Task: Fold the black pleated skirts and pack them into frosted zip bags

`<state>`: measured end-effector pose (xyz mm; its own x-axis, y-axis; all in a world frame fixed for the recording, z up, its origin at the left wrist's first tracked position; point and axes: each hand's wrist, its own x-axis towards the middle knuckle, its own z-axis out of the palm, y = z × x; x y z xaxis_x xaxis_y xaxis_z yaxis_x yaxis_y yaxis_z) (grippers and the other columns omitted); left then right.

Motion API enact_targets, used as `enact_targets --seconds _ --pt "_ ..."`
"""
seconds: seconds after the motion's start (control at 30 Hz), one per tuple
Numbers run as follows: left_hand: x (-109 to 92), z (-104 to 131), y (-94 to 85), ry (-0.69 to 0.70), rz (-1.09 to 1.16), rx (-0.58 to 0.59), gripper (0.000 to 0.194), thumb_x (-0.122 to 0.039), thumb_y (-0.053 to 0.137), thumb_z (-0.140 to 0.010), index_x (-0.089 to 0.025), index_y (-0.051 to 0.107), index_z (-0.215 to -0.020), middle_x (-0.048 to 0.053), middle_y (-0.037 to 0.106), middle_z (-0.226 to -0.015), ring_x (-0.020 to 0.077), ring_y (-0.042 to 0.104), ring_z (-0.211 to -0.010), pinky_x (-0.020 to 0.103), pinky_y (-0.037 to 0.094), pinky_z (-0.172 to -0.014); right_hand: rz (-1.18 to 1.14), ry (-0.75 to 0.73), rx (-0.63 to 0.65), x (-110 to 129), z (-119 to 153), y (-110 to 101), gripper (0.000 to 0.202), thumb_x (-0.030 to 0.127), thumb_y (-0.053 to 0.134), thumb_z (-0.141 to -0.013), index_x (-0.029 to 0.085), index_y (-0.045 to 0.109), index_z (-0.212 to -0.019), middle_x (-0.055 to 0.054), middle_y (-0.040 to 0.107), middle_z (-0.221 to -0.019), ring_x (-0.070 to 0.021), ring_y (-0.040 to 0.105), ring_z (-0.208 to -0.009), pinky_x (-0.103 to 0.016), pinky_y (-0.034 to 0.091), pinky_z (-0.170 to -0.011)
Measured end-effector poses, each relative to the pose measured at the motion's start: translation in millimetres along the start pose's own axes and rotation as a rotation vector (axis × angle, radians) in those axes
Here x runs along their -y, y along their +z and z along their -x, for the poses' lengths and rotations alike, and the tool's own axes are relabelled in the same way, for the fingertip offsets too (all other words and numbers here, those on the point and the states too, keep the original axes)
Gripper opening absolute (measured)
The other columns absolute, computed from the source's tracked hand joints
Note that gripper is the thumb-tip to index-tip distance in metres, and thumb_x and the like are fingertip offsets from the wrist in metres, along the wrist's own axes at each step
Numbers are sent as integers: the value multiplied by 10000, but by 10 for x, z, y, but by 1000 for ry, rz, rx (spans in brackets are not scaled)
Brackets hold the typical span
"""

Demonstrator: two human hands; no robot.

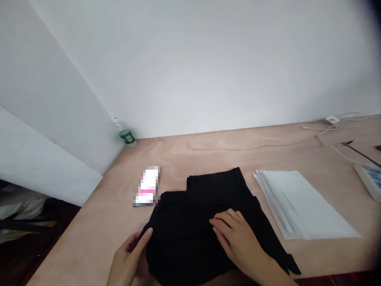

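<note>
A black cloth garment [184, 230], partly folded, lies on the wooden table [89, 238] at its front edge. At the garment's left edge is my left hand [131, 248], its thumb on top of the fabric and its fingers curled underneath, pinching the edge. My right hand [235, 234] rests on the middle of the garment with fingers bent and close together; whether a bit of fabric is gripped between them is hard to tell.
A phone [148, 186] with a lit screen lies left of the garment. Behind it, a clear bottle [127, 137] stands in the corner. White plastic bags [309, 206] are stacked at right. Cables [324, 133] and a white box [369, 180] lie farther right.
</note>
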<state>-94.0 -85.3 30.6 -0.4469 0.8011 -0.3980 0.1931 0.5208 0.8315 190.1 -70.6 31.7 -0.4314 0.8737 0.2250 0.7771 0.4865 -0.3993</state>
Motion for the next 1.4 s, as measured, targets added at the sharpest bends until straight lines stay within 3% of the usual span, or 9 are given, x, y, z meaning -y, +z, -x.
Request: enact_targets --seconds 0.13,0.27,0.43,0.53,0.63,0.83,1.03,1.2,1.4 --pt "-63 46 12 40 12 30 425 -537 715 -543 -150 654 -709 18 667 -624 204 622 -613 258 484 -526 17 13 46 13 28 90 318 122 439 -840 270 560 -1094 -29 604 -1034 -218 535 -885 -394 409 -766" --pt "-326 173 97 241 -167 -138 387 -555 668 -581 -178 593 -628 -34 567 -522 145 533 -513 227 422 -489 -14 52 32 7 26 126 327 127 443 -837 281 562 -1100 -25 605 -1042 -221 544 -904 -402 412 -786" --pt "-611 445 606 556 -419 -314 223 -437 593 -712 -215 578 -740 -32 576 -567 140 515 -479 242 403 -472 -269 158 -39 14 13 83 287 203 414 -874 287 571 -1099 -25 641 -992 -199 578 -881 -376 427 -801" --pt "-566 556 1017 1002 -469 -120 92 -182 505 -745 -208 572 -803 30 660 -788 161 568 -608 277 448 -564 -517 336 -131 4 -13 44 319 327 371 -901 272 517 -1178 -33 663 -947 -195 605 -866 -333 452 -772" --pt "-445 596 1262 1186 -581 49 225 -43 448 -718 -201 584 -801 51 683 -841 200 581 -692 326 450 -589 -639 472 -151 -31 -69 35 348 386 357 -896 253 501 -1183 -14 673 -826 -188 625 -784 -295 463 -705" --pt "-305 588 1126 1260 -531 183 208 -85 521 -774 -215 595 -918 41 685 -950 187 596 -791 339 469 -682 -502 443 -116 -121 -160 163 361 268 470 -818 223 475 -1176 4 641 -765 -163 572 -599 -287 436 -590" --pt "-235 538 936 890 -507 -205 259 -365 535 -810 -200 555 -1009 65 645 -905 224 598 -793 387 446 -714 -264 404 -271 -156 -104 179 336 225 442 -848 247 472 -1182 -5 629 -800 -175 575 -697 -334 418 -702" --pt "-265 457 1090 615 -640 -135 510 -476 531 -768 -172 478 -1174 55 628 -831 261 603 -788 468 399 -785 -38 319 -206 -185 -100 259 234 160 445 -848 228 567 -1035 -28 638 -835 -209 567 -768 -353 374 -695" --pt "-337 362 1053 494 -323 -232 558 -337 617 -703 -202 394 -1197 28 621 -847 240 605 -814 424 444 -783 -101 166 -358 -110 -13 177 163 172 471 -859 214 582 -970 -32 624 -822 -182 537 -744 -326 343 -665"
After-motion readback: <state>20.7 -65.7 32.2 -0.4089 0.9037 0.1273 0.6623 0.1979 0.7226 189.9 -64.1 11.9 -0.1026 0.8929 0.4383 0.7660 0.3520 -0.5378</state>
